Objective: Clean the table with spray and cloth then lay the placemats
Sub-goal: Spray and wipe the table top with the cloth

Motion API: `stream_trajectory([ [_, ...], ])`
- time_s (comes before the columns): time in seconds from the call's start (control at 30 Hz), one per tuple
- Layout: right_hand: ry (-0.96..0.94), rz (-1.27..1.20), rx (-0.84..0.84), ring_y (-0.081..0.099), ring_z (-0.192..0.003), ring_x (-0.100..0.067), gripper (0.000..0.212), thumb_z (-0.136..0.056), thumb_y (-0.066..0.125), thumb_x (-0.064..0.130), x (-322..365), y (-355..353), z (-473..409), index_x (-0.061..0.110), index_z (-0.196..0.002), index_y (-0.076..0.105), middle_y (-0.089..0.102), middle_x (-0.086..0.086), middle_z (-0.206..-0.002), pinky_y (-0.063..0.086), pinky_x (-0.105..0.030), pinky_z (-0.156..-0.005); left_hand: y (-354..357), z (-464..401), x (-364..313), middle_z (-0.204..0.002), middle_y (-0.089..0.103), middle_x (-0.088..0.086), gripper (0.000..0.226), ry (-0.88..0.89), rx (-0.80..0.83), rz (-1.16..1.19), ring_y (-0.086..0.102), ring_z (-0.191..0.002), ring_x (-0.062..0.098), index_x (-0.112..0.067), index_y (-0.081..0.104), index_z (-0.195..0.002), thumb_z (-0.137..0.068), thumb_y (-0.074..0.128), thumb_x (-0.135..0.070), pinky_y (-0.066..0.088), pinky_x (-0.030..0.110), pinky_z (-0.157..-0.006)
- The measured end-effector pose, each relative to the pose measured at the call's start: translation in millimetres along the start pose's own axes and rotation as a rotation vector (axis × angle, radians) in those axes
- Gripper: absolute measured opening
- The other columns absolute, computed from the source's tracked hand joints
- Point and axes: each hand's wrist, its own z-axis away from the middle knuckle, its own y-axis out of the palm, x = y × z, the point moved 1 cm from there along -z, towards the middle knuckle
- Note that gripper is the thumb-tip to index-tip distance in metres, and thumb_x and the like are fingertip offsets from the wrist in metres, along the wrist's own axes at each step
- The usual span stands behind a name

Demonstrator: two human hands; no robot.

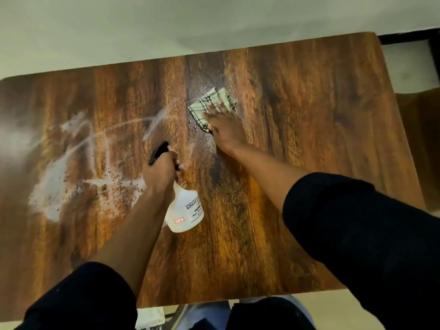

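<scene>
Two hands were engaged: the left hand [160,171] was curled round the light, rigid spray bottle [184,210] neck; the soft, folded checked cloth [212,106] was pressed under the right hand [222,126]'s flat, spread fingers.

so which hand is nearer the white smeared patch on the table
Left. The left hand, gripping the white plastic spray bottle, sits right beside the white smeared patch on the brown wooden table. The right hand presses the checked green cloth farther off.
</scene>
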Motion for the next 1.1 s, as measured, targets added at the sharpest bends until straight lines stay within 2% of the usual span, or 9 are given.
stream_trajectory([
  [0.13, -0.033, 0.03, 0.038, 0.006, -0.156, -0.013, 0.052, -0.106, 0.048, 0.026, -39.4, -17.2, 9.1, 0.04, -0.153, 0.032, 0.016, 0.017, -0.165, 0.005, -0.044, -0.125, -6.0, 4.3, 1.7, -0.057, 0.058, 0.001, 0.019, -0.04, -0.022, -0.039, 0.046, -0.044, 0.018, -0.032, 0.071, -0.081, -0.087, 0.068, -0.014, 0.037, 0.028, -0.047],
  [0.33, 0.344, -0.094, -0.268, 0.014, -0.156, -0.018, 0.056, -0.101, 0.052, 0.011, -64.6, -25.6, 19.3, 0.03, -0.153, 0.043, 0.029, 0.008, -0.165, 0.015, -0.047, -0.127, -19.8, -1.6, 2.9, -0.061, 0.065, 0.003, 0.045, -0.065, 0.082, -0.053, 0.054, -0.052, 0.017, -0.029, 0.07, -0.052, -0.092, 0.065, -0.008, 0.037, 0.029, -0.05],
  [0.5, 0.56, -0.054, -0.362, 0.01, -0.157, -0.023, 0.065, -0.096, 0.054, 0.004, -0.1, -2.4, -4.1, 0.029, -0.154, 0.041, 0.025, 0.005, -0.166, 0.007, -0.048, -0.128, -35.5, -11.3, -1.6, -0.064, 0.066, 0.005, 0.03, -0.053, 0.102, -0.003, 0.055, -0.046, 0.014, -0.026, 0.07, -0.07, -0.093, 0.065, -0.007, 0.036, 0.025, -0.044],
  [0.63, 0.394, -0.023, -0.267, 0.011, -0.157, -0.023, 0.071, -0.093, 0.052, -0.005, 65.1, 30.0, -26.0, 0.031, -0.154, 0.041, 0.026, 0.006, -0.166, -0.008, -0.045, -0.123, -53.6, -19.4, -8.1, -0.062, 0.064, 0.003, 0.037, -0.022, 0.112, 0.026, 0.054, -0.048, 0.014, -0.034, 0.064, -0.072, -0.095, 0.063, -0.004, 0.037, 0.023, -0.043],
  [0.7, 0.251, 0.02, -0.167, 0.009, -0.157, -0.025, 0.068, -0.095, 0.053, 0.001, 98.1, 45.5, -36.5, 0.028, -0.155, 0.039, 0.024, 0.003, -0.167, 0.005, -0.047, -0.127, -63.9, -25.5, -9.8, -0.064, 0.066, 0.002, 0.033, -0.019, 0.119, 0.013, 0.055, -0.049, 0.013, -0.036, 0.066, -0.081, -0.095, 0.064, -0.006, 0.038, 0.023, -0.042],
  [0.83, -0.065, 0.12, 0.041, 0.015, -0.156, -0.028, 0.052, -0.103, 0.04, 0.027, 139.3, 81.6, -45.3, 0.028, -0.155, 0.04, 0.026, 0.001, -0.167, 0.016, -0.051, -0.125, -77.3, -37.6, -11.5, -0.066, 0.069, 0.003, 0.015, -0.05, 0.105, -0.005, 0.059, -0.047, 0.012, -0.015, 0.071, -0.079, -0.093, 0.068, -0.014, 0.041, 0.026, -0.046],
  [0.9, -0.163, 0.181, 0.094, 0.016, -0.156, -0.025, 0.055, -0.102, 0.051, 0.027, 137.9, 90.5, -44.6, 0.03, -0.155, 0.037, 0.025, 0.005, -0.167, 0.019, -0.052, -0.125, -81.5, -41.5, -12.3, -0.068, 0.069, 0.004, 0.013, -0.049, 0.111, -0.015, 0.059, -0.046, 0.011, -0.01, 0.073, -0.081, -0.092, 0.068, -0.015, 0.04, 0.025, -0.046],
  [1.0, -0.179, 0.173, 0.066, 0.017, -0.155, -0.02, 0.061, -0.1, 0.058, 0.022, 122.1, 74.9, -42.1, 0.034, -0.155, 0.035, 0.023, 0.01, -0.166, 0.02, -0.047, -0.125, -91.1, -44.0, -12.2, -0.068, 0.067, 0.004, 0.019, -0.04, 0.121, -0.009, 0.06, -0.05, 0.012, -0.022, 0.069, -0.079, -0.094, 0.067, -0.01, 0.039, 0.027, -0.048],
  [1.1, 0.04, 0.062, -0.073, 0.017, -0.155, -0.018, 0.057, -0.102, 0.052, 0.016, 92.5, 49.3, -35.2, 0.035, -0.153, 0.037, 0.024, 0.013, -0.165, 0.015, -0.045, -0.127, -99.7, -46.5, -11.9, -0.069, 0.065, 0.003, 0.033, -0.014, 0.138, 0.0, 0.059, -0.054, 0.013, -0.04, 0.064, -0.087, -0.096, 0.063, -0.008, 0.038, 0.027, -0.049],
])
